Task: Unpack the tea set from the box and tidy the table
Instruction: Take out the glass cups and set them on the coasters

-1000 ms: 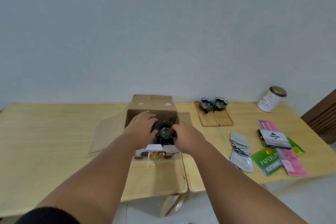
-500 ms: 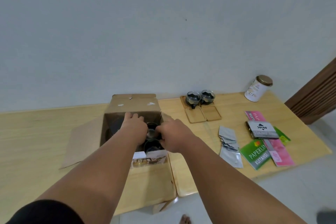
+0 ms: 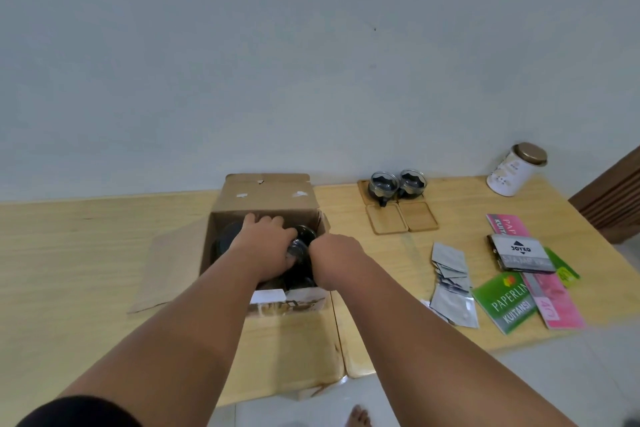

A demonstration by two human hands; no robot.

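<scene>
An open cardboard box [image 3: 266, 196] stands on the wooden table [image 3: 86, 253] with its flaps spread. Both my hands are inside it. My left hand [image 3: 265, 246] curls over a small clear glass cup [image 3: 297, 250] from the left. My right hand [image 3: 334, 258] is closed against the cup's right side, its fingers hidden. More dark glassware [image 3: 308, 231] lies in the box behind the cup, mostly hidden by my hands. Two glass cups [image 3: 382, 184] [image 3: 412, 180] stand on wooden coasters at the back right. In front of them lie two bare coasters [image 3: 386, 218] [image 3: 419, 217].
A white canister [image 3: 512, 172] with a brass lid stands at the far right. Silver sachets [image 3: 450, 282], a green booklet [image 3: 502, 303], a pink booklet [image 3: 554, 303] and a grey pack [image 3: 519, 253] lie on the right. A slatted wooden piece [image 3: 616, 198] borders the table's right end.
Both hands have sunk lower into the box, still closed around the glass cup between them. The view has swung slightly, so the box sits further left.
</scene>
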